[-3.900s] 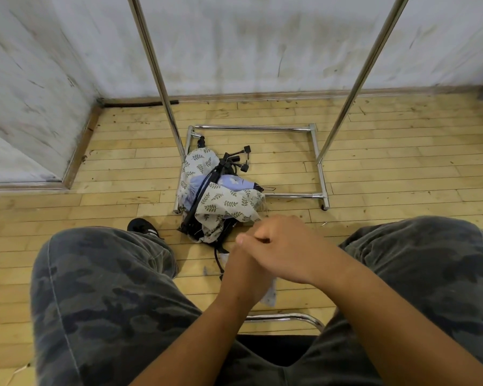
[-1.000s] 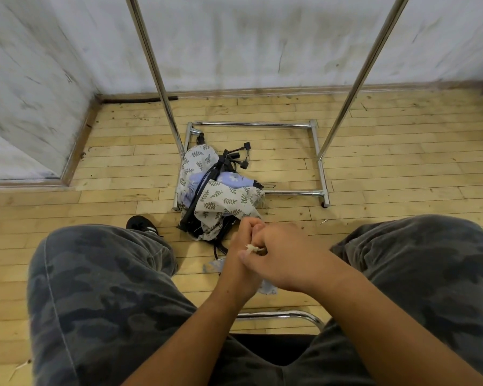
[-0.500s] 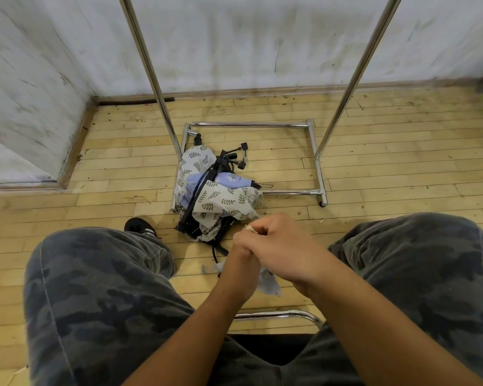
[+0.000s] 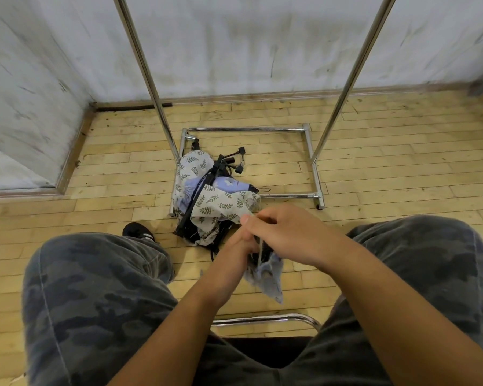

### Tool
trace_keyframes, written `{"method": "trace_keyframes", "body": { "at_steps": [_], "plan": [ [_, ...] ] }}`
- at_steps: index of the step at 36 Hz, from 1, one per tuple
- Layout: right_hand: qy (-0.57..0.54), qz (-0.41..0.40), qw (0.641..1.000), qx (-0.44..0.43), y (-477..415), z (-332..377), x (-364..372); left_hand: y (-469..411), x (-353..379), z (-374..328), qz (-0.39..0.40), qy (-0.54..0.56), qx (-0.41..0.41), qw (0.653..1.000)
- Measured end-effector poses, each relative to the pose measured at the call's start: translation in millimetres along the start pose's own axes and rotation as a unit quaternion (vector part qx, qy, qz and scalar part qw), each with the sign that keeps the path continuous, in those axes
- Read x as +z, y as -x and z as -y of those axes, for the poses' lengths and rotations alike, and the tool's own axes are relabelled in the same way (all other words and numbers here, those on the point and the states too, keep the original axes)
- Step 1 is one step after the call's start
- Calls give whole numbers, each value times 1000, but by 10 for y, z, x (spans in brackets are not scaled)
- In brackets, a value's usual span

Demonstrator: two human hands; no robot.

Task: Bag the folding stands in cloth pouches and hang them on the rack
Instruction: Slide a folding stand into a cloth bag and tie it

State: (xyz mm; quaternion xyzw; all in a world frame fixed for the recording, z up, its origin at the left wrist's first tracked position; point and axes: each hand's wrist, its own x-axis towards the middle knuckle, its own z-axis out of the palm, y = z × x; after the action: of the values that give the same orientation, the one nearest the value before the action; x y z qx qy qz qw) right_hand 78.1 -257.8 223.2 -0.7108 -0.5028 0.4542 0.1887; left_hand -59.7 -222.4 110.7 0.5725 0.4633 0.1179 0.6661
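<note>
As both hands meet low between the knees, gripping one pale blue-grey cloth pouch [image 4: 268, 280]: left hand [image 4: 233, 249] wrapped round the gathered neck as far as can be seen, right hand [image 4: 289, 232] pressed against it from above, pinching the thin pale drawstring cord [image 4: 260, 253] between thumb and fingers. Hanging directly below the hands, long axis downward, tail slanting toward the right-hand side. Something dark at the mouth, probably one folded stand, mostly hidden. Judged to be cinching the cord, hanging not yet done.

Ahead of the hands, the chrome tube garment rack [image 4: 147, 68]: two uprights, one forward-left and one forward-right, rising out of frame; top rail not in view, so presumably up and forward. Right hand slightly the farther forward, hence the nearer.

Just beyond the fingertips, on the wooden plank floor [image 4: 374, 168], against the rack's base: one heap of black folding stands [image 4: 207, 188], number not countable, tangled with at least two leaf-print cream cloth pouches [image 4: 221, 206] and one lilac cloth pouch [image 4: 227, 184].
</note>
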Motion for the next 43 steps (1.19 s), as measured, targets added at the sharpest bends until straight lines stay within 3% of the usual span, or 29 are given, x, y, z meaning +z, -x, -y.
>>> {"method": "trace_keyframes", "body": {
  "at_steps": [4,10,12,14,23,35,43],
  "plan": [
    [1,-18,1000,-9,-17,77,-36,-52,41,-128,-54,-11,26,998],
    [-28,-56,997,-42,1,222,-221,51,-145,-404,55,11,52,997],
    [-34,-53,996,-64,-4,283,-277,179,-181,-500,74,12,95,993],
    [-40,-50,994,-83,-6,367,-317,199,-143,-666,60,-9,145,988],
    [-37,-98,983,-151,-84,666,-537,119,-235,-1135,-70,-106,183,975],
    [-78,-277,939,-187,-120,778,-775,146,-672,-2081,-164,-69,195,965],
    [-61,-233,948,-209,-172,973,-882,202,-914,-2778,-160,-11,210,964]
  ]
}}
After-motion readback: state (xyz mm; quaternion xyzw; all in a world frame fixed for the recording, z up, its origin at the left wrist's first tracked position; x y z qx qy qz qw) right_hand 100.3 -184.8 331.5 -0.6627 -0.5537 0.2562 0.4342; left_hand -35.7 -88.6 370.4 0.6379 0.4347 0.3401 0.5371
